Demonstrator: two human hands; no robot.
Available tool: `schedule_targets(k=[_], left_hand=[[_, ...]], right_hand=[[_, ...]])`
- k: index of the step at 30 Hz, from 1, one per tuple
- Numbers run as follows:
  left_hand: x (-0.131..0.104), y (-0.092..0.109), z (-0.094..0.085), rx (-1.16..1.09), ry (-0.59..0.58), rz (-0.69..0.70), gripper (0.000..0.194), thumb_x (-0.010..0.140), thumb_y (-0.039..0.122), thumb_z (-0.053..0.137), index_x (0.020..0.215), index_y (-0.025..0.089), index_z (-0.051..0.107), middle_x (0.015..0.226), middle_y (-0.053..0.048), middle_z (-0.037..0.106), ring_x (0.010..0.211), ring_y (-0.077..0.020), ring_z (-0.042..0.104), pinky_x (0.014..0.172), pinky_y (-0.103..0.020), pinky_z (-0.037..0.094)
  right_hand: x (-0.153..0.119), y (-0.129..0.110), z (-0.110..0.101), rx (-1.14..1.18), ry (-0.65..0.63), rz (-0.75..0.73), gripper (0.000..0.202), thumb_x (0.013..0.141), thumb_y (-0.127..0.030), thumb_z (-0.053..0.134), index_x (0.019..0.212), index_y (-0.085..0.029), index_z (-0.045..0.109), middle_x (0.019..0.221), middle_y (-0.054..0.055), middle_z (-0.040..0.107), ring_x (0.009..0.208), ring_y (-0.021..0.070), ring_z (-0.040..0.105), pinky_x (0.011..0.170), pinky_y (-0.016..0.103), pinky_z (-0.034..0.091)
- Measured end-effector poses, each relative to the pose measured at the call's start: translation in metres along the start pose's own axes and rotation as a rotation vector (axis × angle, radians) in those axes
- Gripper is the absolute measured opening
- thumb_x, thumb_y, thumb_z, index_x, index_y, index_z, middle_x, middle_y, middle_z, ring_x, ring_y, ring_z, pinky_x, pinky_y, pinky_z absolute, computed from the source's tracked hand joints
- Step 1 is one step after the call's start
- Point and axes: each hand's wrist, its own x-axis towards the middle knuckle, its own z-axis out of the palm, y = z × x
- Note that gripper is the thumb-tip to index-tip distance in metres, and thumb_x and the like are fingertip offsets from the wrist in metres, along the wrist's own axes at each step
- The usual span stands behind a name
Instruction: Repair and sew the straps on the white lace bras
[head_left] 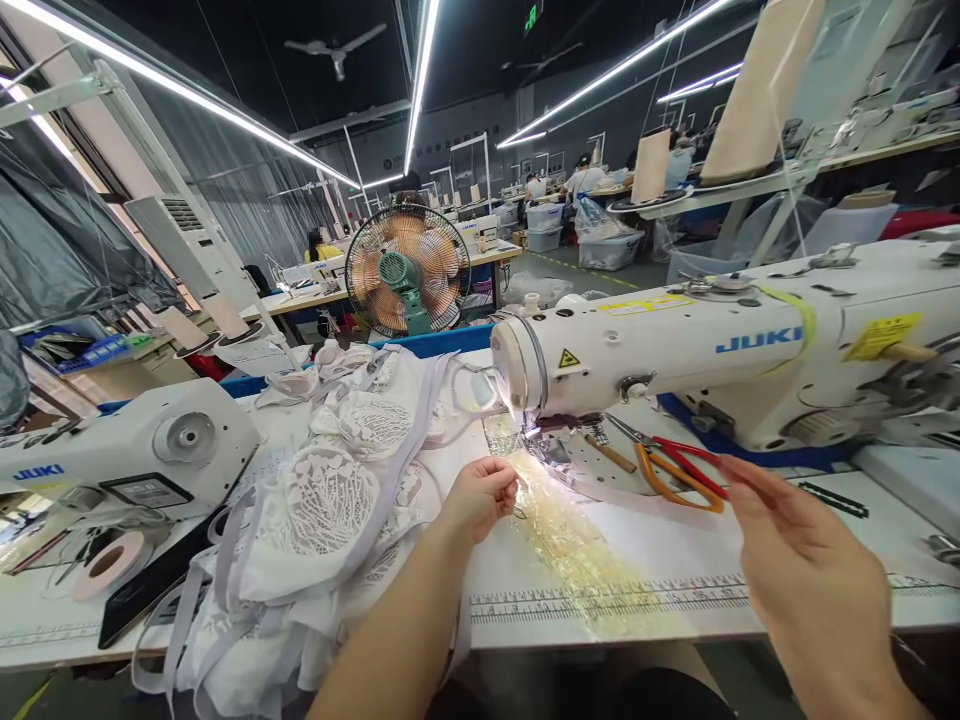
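My left hand is closed in a pinch at the left edge of a pale yellow, sheer, lace-like strip. The strip runs from under the sewing machine's needle area toward the table's front edge. My right hand is at the right, thumb and fingers drawn together; what they pinch is hard to make out. Its fingertips meet the end of a red handle. Beside that lie scissors with an orange handle, blades pointing toward the machine. A short wooden-looking stick lies left of them.
White bras with lace cups are heaped on the left. Beyond them stand a second sewing machine and a tape roll. A ruler tape runs along the front edge. A fan stands behind the table.
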Motion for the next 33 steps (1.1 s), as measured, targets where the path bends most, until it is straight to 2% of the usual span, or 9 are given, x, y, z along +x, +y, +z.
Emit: schedule_targets(k=[2, 4, 5, 7, 9, 15, 21, 27, 33], left_hand=[[0.0, 0.0, 0.002, -0.014, -0.01, -0.01, 0.033, 0.056, 0.033, 0.074, 0.066, 0.014, 0.048, 0.052, 0.004, 0.047, 0.044, -0.0027, 0.037, 0.047, -0.017, 0.025], [-0.001, -0.001, 0.004, -0.024, -0.031, -0.021, 0.035, 0.054, 0.034, 0.075, 0.067, 0.014, 0.048, 0.053, 0.004, 0.047, 0.046, -0.0029, 0.039, 0.047, -0.017, 0.026], [-0.001, 0.0, 0.003, -0.024, -0.043, -0.026, 0.036, 0.054, 0.035, 0.075, 0.068, 0.014, 0.049, 0.054, 0.004, 0.047, 0.046, -0.0031, 0.039, 0.048, -0.017, 0.026], [0.0, 0.001, 0.001, -0.013, -0.05, -0.018, 0.037, 0.054, 0.035, 0.075, 0.068, 0.013, 0.049, 0.054, 0.003, 0.047, 0.046, -0.0034, 0.039, 0.048, -0.017, 0.027], [0.0, 0.004, -0.003, 0.001, -0.031, 0.017, 0.036, 0.055, 0.036, 0.075, 0.068, 0.014, 0.049, 0.053, 0.004, 0.047, 0.046, -0.0032, 0.04, 0.048, -0.017, 0.028], [0.001, 0.007, -0.011, 0.058, -0.03, 0.025, 0.033, 0.057, 0.035, 0.074, 0.065, 0.014, 0.049, 0.051, 0.003, 0.049, 0.043, -0.0039, 0.04, 0.047, -0.019, 0.028], [0.004, 0.003, -0.011, 0.113, -0.011, -0.007, 0.031, 0.057, 0.033, 0.072, 0.065, 0.015, 0.048, 0.05, 0.004, 0.048, 0.041, -0.0034, 0.039, 0.045, -0.019, 0.027], [0.006, -0.001, -0.012, 0.164, 0.005, -0.024, 0.031, 0.055, 0.033, 0.071, 0.062, 0.016, 0.046, 0.047, 0.005, 0.048, 0.04, -0.0034, 0.038, 0.043, -0.019, 0.025], [0.009, -0.007, -0.011, 0.188, 0.009, -0.05, 0.025, 0.056, 0.031, 0.068, 0.063, 0.015, 0.05, 0.049, 0.003, 0.053, 0.041, -0.0056, 0.044, 0.044, -0.019, 0.031]], right_hand=[[-0.025, -0.003, 0.004, -0.099, -0.196, 0.088, 0.036, 0.063, -0.05, 0.067, 0.085, -0.021, 0.069, 0.082, 0.003, 0.066, 0.08, 0.0172, 0.059, 0.074, 0.029, 0.048], [-0.056, -0.004, 0.02, 0.004, -0.7, 0.513, 0.036, 0.066, -0.049, 0.067, 0.083, -0.017, 0.068, 0.065, 0.003, 0.063, 0.053, 0.0119, 0.054, 0.043, 0.022, 0.04], [-0.07, -0.003, 0.032, 0.125, -0.795, 0.721, 0.033, 0.069, -0.045, 0.067, 0.086, -0.017, 0.066, 0.074, 0.004, 0.066, 0.048, 0.0092, 0.052, 0.036, 0.019, 0.034], [-0.089, -0.002, 0.058, 0.412, -0.742, 1.027, 0.022, 0.076, -0.033, 0.064, 0.087, -0.015, 0.061, 0.087, 0.007, 0.067, 0.04, 0.0038, 0.047, 0.03, 0.015, 0.027], [-0.093, 0.001, 0.079, 0.515, -0.64, 1.049, 0.011, 0.082, -0.024, 0.057, 0.086, -0.014, 0.057, 0.088, 0.007, 0.067, 0.039, 0.0003, 0.045, 0.033, 0.012, 0.033], [-0.063, 0.003, 0.093, 0.635, -0.447, 0.938, 0.011, 0.087, -0.012, 0.047, 0.093, -0.015, 0.056, 0.101, 0.003, 0.063, 0.056, -0.0014, 0.055, 0.048, 0.007, 0.046], [-0.042, 0.01, 0.091, 0.608, -0.387, 0.785, 0.012, 0.086, -0.011, 0.047, 0.081, -0.016, 0.056, 0.064, -0.004, 0.057, 0.052, 0.0002, 0.051, 0.05, 0.007, 0.044], [-0.026, 0.015, 0.086, 0.358, -0.496, 0.535, 0.02, 0.066, -0.029, 0.069, 0.08, -0.017, 0.061, 0.063, -0.005, 0.056, 0.054, 0.0037, 0.048, 0.05, 0.013, 0.042], [-0.006, 0.015, 0.085, -0.087, -0.693, 0.273, 0.018, 0.063, -0.035, 0.065, 0.063, -0.017, 0.061, 0.055, -0.004, 0.053, 0.048, 0.0083, 0.042, 0.046, 0.022, 0.032]])
